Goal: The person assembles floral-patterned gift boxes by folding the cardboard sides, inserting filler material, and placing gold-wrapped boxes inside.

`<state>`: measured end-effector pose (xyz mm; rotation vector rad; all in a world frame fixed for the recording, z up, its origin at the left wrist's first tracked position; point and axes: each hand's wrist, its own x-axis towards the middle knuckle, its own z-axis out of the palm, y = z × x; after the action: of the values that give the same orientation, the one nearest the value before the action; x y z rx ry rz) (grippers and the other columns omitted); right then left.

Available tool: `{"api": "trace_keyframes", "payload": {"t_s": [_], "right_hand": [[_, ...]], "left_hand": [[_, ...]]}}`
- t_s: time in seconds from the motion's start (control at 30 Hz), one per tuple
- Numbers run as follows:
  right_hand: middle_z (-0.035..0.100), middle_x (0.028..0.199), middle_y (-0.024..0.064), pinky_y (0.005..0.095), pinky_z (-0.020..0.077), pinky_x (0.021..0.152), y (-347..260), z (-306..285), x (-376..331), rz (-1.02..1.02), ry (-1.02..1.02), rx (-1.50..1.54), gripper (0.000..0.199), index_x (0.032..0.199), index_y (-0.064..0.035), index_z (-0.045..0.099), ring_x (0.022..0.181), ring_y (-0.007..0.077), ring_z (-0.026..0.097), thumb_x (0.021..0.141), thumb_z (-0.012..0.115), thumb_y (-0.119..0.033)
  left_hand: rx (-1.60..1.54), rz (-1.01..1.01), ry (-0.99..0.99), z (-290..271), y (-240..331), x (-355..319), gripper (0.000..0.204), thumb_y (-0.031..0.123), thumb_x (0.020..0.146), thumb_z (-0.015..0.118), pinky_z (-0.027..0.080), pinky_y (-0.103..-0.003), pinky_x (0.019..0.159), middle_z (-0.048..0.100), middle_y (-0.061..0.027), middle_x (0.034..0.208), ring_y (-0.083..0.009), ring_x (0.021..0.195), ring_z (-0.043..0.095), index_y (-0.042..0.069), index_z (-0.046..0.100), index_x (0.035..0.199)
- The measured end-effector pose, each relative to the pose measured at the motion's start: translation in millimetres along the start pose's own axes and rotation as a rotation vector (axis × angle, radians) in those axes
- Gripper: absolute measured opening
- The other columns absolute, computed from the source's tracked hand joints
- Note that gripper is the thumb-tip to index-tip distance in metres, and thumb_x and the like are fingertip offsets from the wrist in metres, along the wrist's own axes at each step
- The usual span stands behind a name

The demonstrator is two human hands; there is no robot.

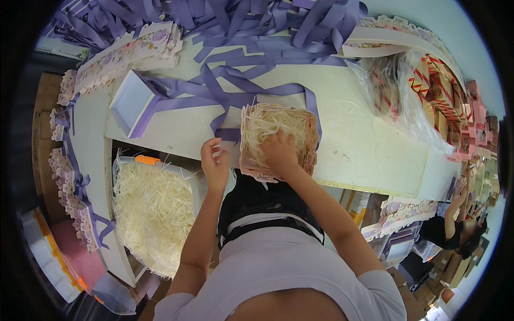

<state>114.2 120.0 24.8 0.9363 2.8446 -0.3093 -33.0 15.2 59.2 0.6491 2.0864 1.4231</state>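
A box with scalloped, flower-patterned sides (pixel 249 160) stands at the near edge of the table, filled with pale shredded filler (pixel 267 115). Into this filler presses my right hand (pixel 280 152), its fingers curled and the tips buried among the strands. My left hand (pixel 214 167) is raised just left of the box, apart from it. Its fingers are loosely bent with a gap to the thumb; a pale strand may lie between them, too small to make out. A purple ribbon (pixel 311 107) runs behind the box and down its right side.
A tub of shredded filler (pixel 155 214) sits below the table at left. A purple-and-white open box (pixel 134 104) lies tilted on the tabletop. Purple ribbons (pixel 267 24) heap at the back, near flowered panels (pixel 128 56). Plastic-wrapped red-and-gold boxes (pixel 439 88) stand right. Another person (pixel 455 230) is far right.
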Motion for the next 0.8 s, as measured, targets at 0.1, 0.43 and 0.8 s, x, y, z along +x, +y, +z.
{"api": "trace_keyframes", "payload": {"t_s": [0.1,0.43,0.8], "right_hand": [[0.046,0.117,0.0106,0.0522,0.0314,0.085,-4,-1,-3,-0.072,-0.059,0.077,0.036,0.106,-0.0167,0.055,0.111,0.0323,0.038,0.07,0.055,-0.014],[0.05,0.104,0.0103,0.0412,0.0394,0.08,-15,-15,5,-0.032,0.157,0.256,0.03,0.099,-0.0114,0.056,0.104,0.0268,0.046,0.069,0.055,-0.013],[0.056,0.093,0.0075,0.0459,0.04,0.079,-11,-2,5,-0.132,-0.027,0.168,0.016,0.082,-0.0107,0.062,0.092,0.0246,0.053,0.071,0.054,-0.019]], "left_hand": [[-0.412,-0.662,-0.246,-6,-32,15,0.038,0.036,0.085,0.044,0.038,-0.043,0.082,0.046,-0.0044,0.114,-0.0232,0.107,0.041,0.013,0.043,0.115],[-0.562,-0.802,-0.701,11,-62,29,0.065,0.057,0.082,0.037,0.028,-0.055,0.092,0.025,-0.0047,0.136,-0.0251,0.125,0.022,0.018,0.026,0.133],[-0.53,-0.775,-0.622,4,-53,26,0.055,0.047,0.085,0.038,0.034,-0.051,0.089,0.035,-0.0069,0.129,-0.0259,0.117,0.034,0.015,0.031,0.129]]}}
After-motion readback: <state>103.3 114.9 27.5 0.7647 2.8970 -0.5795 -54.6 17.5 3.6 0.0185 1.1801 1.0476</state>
